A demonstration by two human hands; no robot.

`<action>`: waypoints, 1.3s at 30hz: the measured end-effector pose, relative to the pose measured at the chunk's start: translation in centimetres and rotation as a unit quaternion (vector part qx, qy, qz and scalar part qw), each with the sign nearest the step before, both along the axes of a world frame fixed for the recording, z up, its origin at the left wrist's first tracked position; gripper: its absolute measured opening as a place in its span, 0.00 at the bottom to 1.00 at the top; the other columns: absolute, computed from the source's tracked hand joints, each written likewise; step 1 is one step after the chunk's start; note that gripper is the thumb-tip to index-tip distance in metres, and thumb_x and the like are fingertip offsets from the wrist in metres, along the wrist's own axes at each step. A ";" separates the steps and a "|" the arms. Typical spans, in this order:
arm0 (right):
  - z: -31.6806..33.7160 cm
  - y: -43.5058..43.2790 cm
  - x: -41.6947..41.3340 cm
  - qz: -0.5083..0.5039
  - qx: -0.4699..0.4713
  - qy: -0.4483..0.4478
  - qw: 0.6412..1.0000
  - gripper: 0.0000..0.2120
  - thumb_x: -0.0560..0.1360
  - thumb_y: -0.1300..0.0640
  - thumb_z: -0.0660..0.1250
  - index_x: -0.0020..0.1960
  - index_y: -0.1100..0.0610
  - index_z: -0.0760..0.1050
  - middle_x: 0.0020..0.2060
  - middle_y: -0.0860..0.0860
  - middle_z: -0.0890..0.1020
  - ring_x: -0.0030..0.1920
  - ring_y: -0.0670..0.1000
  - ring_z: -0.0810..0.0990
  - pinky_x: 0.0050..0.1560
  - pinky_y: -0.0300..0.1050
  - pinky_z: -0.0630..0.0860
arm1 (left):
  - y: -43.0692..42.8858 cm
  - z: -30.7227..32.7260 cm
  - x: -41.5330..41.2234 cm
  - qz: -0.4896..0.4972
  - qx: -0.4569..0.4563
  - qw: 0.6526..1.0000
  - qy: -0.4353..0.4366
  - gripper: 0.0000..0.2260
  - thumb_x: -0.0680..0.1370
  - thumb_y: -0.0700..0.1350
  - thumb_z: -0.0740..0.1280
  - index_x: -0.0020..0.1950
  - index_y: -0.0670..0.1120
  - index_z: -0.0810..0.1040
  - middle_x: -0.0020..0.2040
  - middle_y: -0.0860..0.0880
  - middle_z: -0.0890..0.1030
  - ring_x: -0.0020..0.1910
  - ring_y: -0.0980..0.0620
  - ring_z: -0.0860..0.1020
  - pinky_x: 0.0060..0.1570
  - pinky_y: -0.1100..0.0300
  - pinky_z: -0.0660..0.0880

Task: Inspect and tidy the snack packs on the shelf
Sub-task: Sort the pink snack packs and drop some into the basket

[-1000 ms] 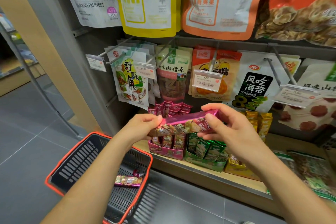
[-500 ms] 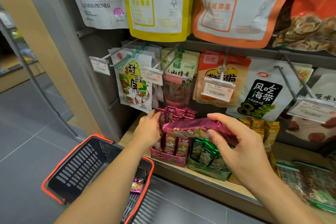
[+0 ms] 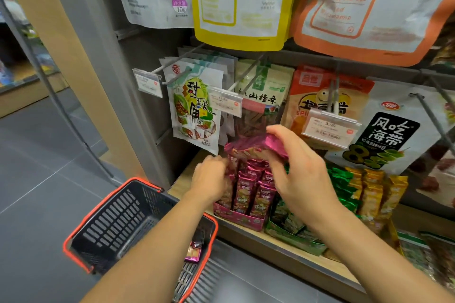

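My right hand [image 3: 299,170] grips a long magenta snack pack [image 3: 248,146] and holds it flat just above the pink display box [image 3: 237,219] on the wooden shelf [image 3: 290,251]. Several upright magenta packs [image 3: 253,187] fill that box. My left hand [image 3: 211,177] reaches into the left side of the box, fingers curled against the packs there; whether it grips one is blurred. Green packs [image 3: 342,184] and gold packs [image 3: 371,192] stand in boxes to the right.
A black basket with an orange rim [image 3: 118,219] sits on the floor below my left arm, with one magenta pack [image 3: 193,251] inside. Large snack bags [image 3: 194,110] hang on metal pegs with price tags [image 3: 327,128] just above my hands. Grey tiled floor lies to the left.
My left hand let go of the pack's end and moved down into the pink box. My right hand carried the pack forward over the box. The view moved closer to the shelf.
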State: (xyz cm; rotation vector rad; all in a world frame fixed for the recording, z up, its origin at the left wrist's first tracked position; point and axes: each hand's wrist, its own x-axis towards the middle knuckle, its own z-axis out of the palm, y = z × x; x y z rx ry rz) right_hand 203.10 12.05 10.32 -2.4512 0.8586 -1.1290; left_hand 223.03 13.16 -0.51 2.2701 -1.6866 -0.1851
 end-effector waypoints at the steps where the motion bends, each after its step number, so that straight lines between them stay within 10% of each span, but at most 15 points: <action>1: -0.1 -0.5 0.8 0.001 0.009 0.014 1.000 0.20 0.76 0.62 0.68 0.67 0.58 0.72 0.59 0.52 0.80 0.58 0.47 0.76 0.58 0.32 0.68 | 0.4 0.2 0.2 -0.005 0.008 1.000 0.012 0.13 0.75 0.42 0.67 0.57 0.53 0.81 0.55 0.51 0.79 0.58 0.47 0.73 0.55 0.51 0.74; 11: -3.6 -5.2 8.4 -0.011 0.118 0.244 0.963 0.22 0.77 0.59 0.65 0.70 0.52 0.66 0.60 0.54 0.74 0.56 0.58 0.78 0.56 0.52 0.77 | 3.2 0.6 1.6 -0.039 0.036 0.994 0.093 0.12 0.76 0.39 0.69 0.54 0.52 0.85 0.55 0.54 0.83 0.56 0.54 0.79 0.61 0.59 0.73; 16: -5.0 -6.4 9.7 -0.047 0.111 0.240 0.963 0.12 0.76 0.57 0.68 0.59 0.53 0.74 0.51 0.55 0.82 0.52 0.57 0.81 0.50 0.51 0.78 | 3.3 -0.2 1.3 0.010 -0.003 0.995 0.098 0.13 0.76 0.44 0.71 0.57 0.55 0.75 0.47 0.53 0.79 0.47 0.51 0.79 0.41 0.61 0.70; 24: -5.6 -7.1 9.5 -0.019 0.119 0.268 0.956 0.09 0.75 0.56 0.69 0.56 0.51 0.78 0.50 0.51 0.82 0.51 0.53 0.81 0.50 0.46 0.77 | 2.5 -0.8 1.0 -0.017 -0.037 0.994 0.098 0.10 0.76 0.42 0.70 0.56 0.53 0.78 0.55 0.54 0.76 0.52 0.52 0.78 0.49 0.64 0.70; 29: -8.5 -6.6 9.3 0.069 0.163 0.340 0.924 0.16 0.77 0.63 0.63 0.63 0.55 0.77 0.58 0.52 0.79 0.58 0.52 0.78 0.59 0.46 0.75 | 2.0 -1.4 0.5 -0.012 -0.046 0.989 0.141 0.32 0.75 0.39 0.71 0.74 0.56 0.61 0.71 0.51 0.67 0.64 0.48 0.74 0.63 0.51 0.72; 32: -8.5 -7.3 9.3 0.025 0.224 0.304 0.926 0.16 0.76 0.62 0.62 0.60 0.49 0.79 0.51 0.49 0.83 0.50 0.48 0.81 0.47 0.40 0.75 | 1.7 -1.7 0.9 -0.029 -0.002 0.995 0.092 0.29 0.77 0.42 0.69 0.77 0.52 0.63 0.75 0.52 0.66 0.68 0.49 0.72 0.69 0.55 0.68; 36: -7.6 -8.9 10.2 -0.080 0.111 0.215 0.967 0.11 0.76 0.57 0.66 0.58 0.53 0.80 0.53 0.52 0.82 0.55 0.54 0.79 0.52 0.44 0.73 | 1.6 -1.7 0.7 -0.062 0.019 0.995 0.070 0.28 0.76 0.54 0.69 0.75 0.50 0.67 0.75 0.52 0.65 0.71 0.50 0.68 0.70 0.54 0.66; 39: -7.9 -9.8 11.8 -0.083 0.066 0.343 0.934 0.15 0.76 0.52 0.66 0.62 0.52 0.76 0.58 0.53 0.79 0.61 0.57 0.72 0.57 0.50 0.72 | 1.6 -1.3 0.3 -0.084 0.004 0.995 0.044 0.24 0.77 0.56 0.67 0.71 0.50 0.73 0.72 0.52 0.70 0.69 0.49 0.69 0.68 0.52 0.67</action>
